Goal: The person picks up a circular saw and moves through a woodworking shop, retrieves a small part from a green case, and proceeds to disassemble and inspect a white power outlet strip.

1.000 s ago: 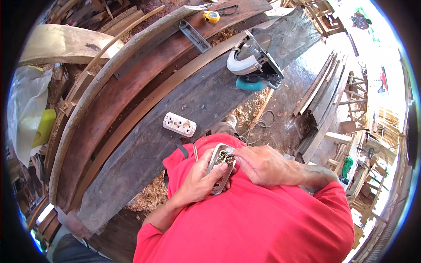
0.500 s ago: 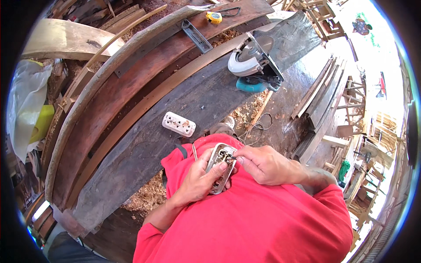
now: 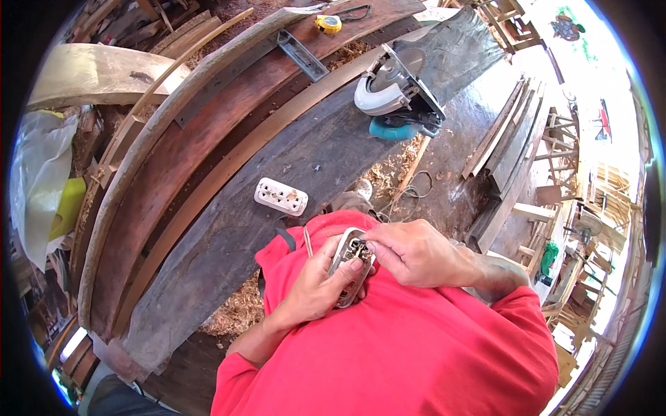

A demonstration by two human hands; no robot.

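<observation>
In my left hand [image 3: 316, 286] lies the opened base of a power strip [image 3: 345, 298], its inside facing up with metal contacts showing. My left thumb presses on its near side and the fingers wrap beneath. My right hand [image 3: 423, 255] is closed in a pinch over the far end of that base. A short dark piece, perhaps a wire end, shows at its fingertips; I cannot make out what it is. A pale cord [image 3: 308, 241] rises beside my left fingers. The white perforated socket cover [image 3: 281, 197] rests on the dark plank beyond my hands.
A circular saw [image 3: 397, 93] with a teal handle stands on the dark plank [image 3: 229, 229]. Curved boards [image 3: 184, 149] run along the left, carrying a yellow tape measure [image 3: 329, 24] and a metal channel piece [image 3: 302, 57]. Wood shavings [image 3: 239, 306] cover parts of the floor.
My right fingertips have shifted slightly up and left, nearer the far end of the power strip base. My left hand keeps its hold. The view has tilted a little.
</observation>
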